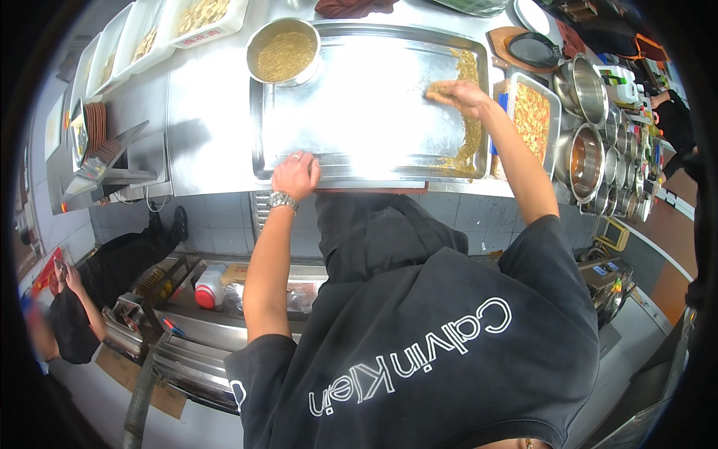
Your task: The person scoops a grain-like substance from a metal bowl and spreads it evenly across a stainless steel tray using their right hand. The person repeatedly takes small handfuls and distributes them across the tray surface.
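A large shallow metal tray (pixel 367 33) lies on the steel counter before me. My left hand (pixel 296 174), with a ring and a metal watch, rests on the tray's near rim at its left, fingers curled. Over the right part of the tray is my right hand (pixel 457 96), its fingers drawn together and coated with brownish crumbs; whether it still holds any cannot be told. A band of the brown crumbly seasoning (pixel 470 134) runs along the tray's right side. At the tray's far left corner stands a round metal pot (pixel 309 72) filled with similar brown seasoning.
Right of the tray stands a clear plastic container (pixel 552 120) of chopped red-orange food, with metal bowls (pixel 588 163) beyond. White tubs (pixel 178 35) of sliced food stand far left, near a metal slicer-like device (pixel 112 157). A cast-iron plate (pixel 530 49) lies far right. A co-worker (pixel 78 314) is at lower left.
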Demonstrator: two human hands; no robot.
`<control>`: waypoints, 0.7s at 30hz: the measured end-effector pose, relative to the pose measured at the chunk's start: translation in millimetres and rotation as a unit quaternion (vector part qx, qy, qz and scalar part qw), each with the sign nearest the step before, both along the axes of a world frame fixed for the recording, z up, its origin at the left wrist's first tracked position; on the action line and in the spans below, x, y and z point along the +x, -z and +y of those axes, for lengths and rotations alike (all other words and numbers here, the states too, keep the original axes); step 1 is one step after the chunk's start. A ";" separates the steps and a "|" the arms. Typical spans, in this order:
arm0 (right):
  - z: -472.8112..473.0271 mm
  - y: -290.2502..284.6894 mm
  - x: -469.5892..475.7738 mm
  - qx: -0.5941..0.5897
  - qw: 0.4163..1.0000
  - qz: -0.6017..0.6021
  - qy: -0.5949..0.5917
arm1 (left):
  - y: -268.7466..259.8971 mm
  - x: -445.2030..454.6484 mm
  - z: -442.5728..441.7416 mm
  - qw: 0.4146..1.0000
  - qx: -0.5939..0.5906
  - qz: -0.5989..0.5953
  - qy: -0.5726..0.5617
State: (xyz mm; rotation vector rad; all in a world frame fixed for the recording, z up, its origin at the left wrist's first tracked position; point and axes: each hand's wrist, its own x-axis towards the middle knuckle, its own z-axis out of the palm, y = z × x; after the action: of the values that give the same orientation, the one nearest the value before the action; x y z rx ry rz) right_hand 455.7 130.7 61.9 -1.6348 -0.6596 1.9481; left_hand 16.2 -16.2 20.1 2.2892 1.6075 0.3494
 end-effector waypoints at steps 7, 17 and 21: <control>-13.7 -0.7 31.4 0.005 1.000 -0.007 0.019 | 0.3 -0.4 -0.3 1.000 -0.001 -0.003 0.004; -12.9 -5.2 -3.4 0.030 0.998 -0.035 -0.031 | 5.5 -3.2 -1.1 1.000 -0.005 0.001 0.003; -2.6 0.3 -47.0 0.050 0.997 -0.041 -0.033 | 1.3 -1.7 -0.4 1.000 -0.005 -0.006 -0.001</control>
State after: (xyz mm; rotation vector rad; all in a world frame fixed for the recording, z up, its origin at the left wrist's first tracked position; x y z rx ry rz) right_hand 408.7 128.1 61.6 -1.6569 -0.8387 1.8694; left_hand 14.5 -16.6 18.8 2.2738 1.6011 0.3534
